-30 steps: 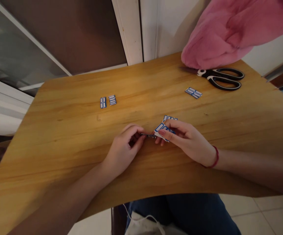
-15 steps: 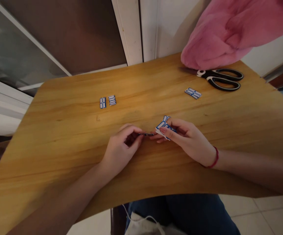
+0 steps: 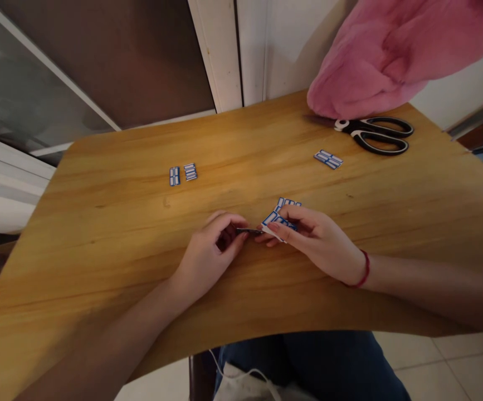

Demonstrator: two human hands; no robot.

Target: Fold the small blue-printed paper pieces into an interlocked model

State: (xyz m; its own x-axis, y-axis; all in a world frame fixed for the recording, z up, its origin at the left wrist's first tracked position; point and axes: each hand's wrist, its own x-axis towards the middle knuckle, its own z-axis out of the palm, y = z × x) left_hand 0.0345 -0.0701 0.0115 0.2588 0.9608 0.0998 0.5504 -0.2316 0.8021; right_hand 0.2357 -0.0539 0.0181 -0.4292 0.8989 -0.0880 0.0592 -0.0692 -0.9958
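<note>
My left hand (image 3: 211,245) pinches the end of a thin label sheet (image 3: 249,230), seen almost edge-on. Its other end reaches the fingers of my right hand (image 3: 312,231). Between thumb and fingers, my right hand grips several small label sheets (image 3: 275,219), white with blue-framed boxes, fanned a little apart. Both hands are low over the wooden table (image 3: 141,234), near its front edge. Part of the fanned sheets is covered by my right thumb and fingers.
Two small label pieces (image 3: 175,176) lie side by side at the back left. Another label sheet (image 3: 328,159) rests at the back right, close to black-handled scissors (image 3: 375,133). Pink plush cloth (image 3: 366,67) hangs over the far right corner.
My right hand has shifted slightly left with its label sheets, and more of the rear sheet shows. The sheet in my left hand has tilted closer to edge-on.
</note>
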